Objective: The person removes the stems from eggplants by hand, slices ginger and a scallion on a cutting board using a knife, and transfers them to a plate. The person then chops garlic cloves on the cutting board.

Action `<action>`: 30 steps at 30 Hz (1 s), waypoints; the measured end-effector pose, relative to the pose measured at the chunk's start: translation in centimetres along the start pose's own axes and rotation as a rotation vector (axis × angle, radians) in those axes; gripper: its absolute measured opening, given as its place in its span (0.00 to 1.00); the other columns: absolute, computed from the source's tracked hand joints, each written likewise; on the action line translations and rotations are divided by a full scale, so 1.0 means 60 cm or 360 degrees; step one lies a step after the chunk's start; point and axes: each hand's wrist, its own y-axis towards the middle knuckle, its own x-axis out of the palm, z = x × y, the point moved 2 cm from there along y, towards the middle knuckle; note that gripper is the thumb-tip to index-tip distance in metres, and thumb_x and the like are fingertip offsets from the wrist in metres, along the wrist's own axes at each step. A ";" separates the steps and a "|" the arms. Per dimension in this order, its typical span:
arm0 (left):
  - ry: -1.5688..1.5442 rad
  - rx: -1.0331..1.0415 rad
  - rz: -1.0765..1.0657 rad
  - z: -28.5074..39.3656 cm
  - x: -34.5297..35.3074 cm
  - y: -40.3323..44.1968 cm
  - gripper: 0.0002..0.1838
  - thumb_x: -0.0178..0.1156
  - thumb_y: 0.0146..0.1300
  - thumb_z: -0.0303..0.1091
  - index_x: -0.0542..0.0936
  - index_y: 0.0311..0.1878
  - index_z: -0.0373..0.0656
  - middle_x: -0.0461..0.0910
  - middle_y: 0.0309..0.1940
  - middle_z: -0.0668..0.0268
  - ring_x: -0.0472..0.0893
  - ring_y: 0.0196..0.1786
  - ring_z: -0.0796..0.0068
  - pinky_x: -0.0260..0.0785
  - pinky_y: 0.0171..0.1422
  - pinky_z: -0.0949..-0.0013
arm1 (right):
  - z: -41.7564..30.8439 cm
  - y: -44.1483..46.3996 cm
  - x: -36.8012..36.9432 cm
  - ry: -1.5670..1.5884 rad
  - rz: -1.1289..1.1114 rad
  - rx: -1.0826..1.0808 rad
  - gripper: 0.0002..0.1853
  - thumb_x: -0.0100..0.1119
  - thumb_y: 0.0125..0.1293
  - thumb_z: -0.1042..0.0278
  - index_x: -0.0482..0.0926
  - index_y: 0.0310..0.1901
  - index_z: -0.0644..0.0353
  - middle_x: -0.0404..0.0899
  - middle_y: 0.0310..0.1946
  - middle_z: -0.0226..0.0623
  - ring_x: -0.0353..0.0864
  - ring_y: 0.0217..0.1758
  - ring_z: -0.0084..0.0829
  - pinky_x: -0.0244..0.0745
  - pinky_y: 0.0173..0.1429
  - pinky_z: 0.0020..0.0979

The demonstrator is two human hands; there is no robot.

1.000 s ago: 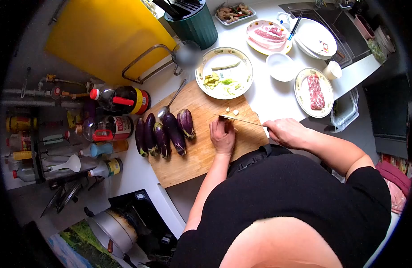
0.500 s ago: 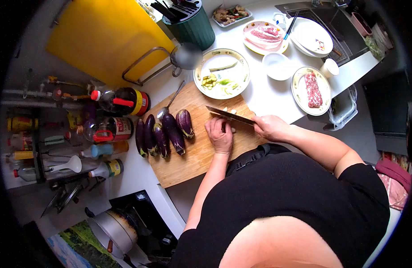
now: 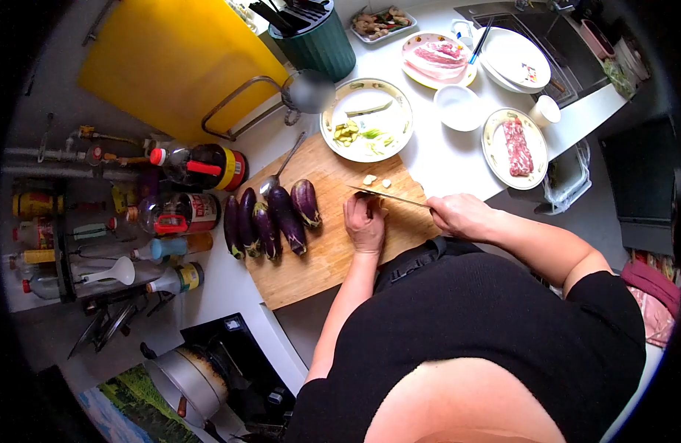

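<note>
My right hand (image 3: 462,217) is closed round the handle of a kitchen knife (image 3: 396,196), whose blade points left across the wooden cutting board (image 3: 322,277). Under the blade's tip, my left hand (image 3: 365,225) rests on the board with fingers curled and pressed together. What lies beneath those fingers is mostly hidden. Just beyond the blade are pale garlic cloves (image 3: 369,179). Several purple eggplants (image 3: 285,220) lie side by side on the board's left part, near a metal spoon (image 3: 281,166).
A plate (image 3: 396,88) with cut ginger and green onion overlaps the board's far edge. Plates of raw meat (image 3: 518,148) and a white bowl (image 3: 459,108) stand to the right. Bottles (image 3: 207,167) line the left side. A pot (image 3: 189,380) stands by the stove at lower left.
The knife has turned so its blade shows more edge-on, and my right hand has shifted slightly right and down. The garlic beyond the blade shows more fully. My left hand stays nearly in place.
</note>
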 end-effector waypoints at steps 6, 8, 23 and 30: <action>0.0040 0.0012 0.0033 0.005 -0.001 -0.002 0.09 0.57 0.46 0.22 0.77 0.34 0.35 0.76 0.37 0.52 0.73 0.45 0.49 0.65 0.53 0.56 | 0.008 0.036 0.027 0.0048 -0.0021 0.0031 0.09 0.48 0.62 0.68 0.71 0.37 0.66 0.76 0.22 0.54 0.78 0.30 0.54 0.71 0.35 0.49; 0.0061 0.0018 0.0037 0.003 -0.001 -0.001 0.08 0.58 0.46 0.23 0.76 0.32 0.35 0.75 0.36 0.53 0.73 0.44 0.50 0.66 0.52 0.56 | 0.006 0.041 0.028 0.0069 0.0020 0.0034 0.09 0.48 0.62 0.68 0.71 0.37 0.65 0.76 0.23 0.54 0.78 0.30 0.54 0.71 0.36 0.50; -0.0034 0.0001 0.0100 0.000 0.001 -0.002 0.05 0.59 0.50 0.22 0.79 0.32 0.38 0.77 0.34 0.56 0.76 0.40 0.53 0.69 0.45 0.60 | -0.008 0.009 -0.011 0.0012 -0.0103 0.0025 0.08 0.47 0.62 0.68 0.71 0.37 0.64 0.76 0.23 0.53 0.78 0.30 0.53 0.71 0.35 0.49; 0.0059 -0.0005 0.0084 0.003 -0.002 -0.002 0.03 0.59 0.50 0.23 0.78 0.29 0.40 0.76 0.32 0.58 0.75 0.38 0.54 0.68 0.44 0.59 | -0.005 0.043 0.016 0.0058 -0.0024 -0.0030 0.09 0.48 0.62 0.67 0.71 0.35 0.65 0.76 0.23 0.55 0.78 0.31 0.55 0.72 0.37 0.50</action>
